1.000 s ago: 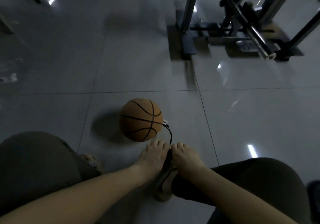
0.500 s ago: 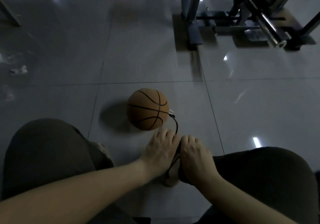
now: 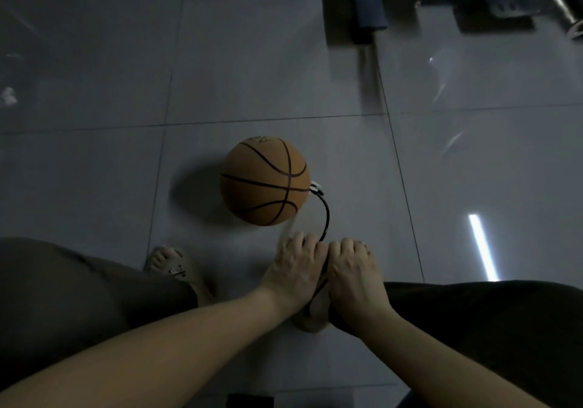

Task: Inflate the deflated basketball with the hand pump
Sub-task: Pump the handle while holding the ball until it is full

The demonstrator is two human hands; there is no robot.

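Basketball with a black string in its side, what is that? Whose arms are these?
The camera sits on a person's head and looks down, so the arms are that person's own. The basketball lies on the grey tiled floor. The black string is a hose: one end is plugged into the ball's side, the other runs down between the hands to a hand pump, mostly hidden. The left hand and the right hand curl side by side over its top. A foot in a sandal shows by the left knee, and a dark metal frame stands far back.
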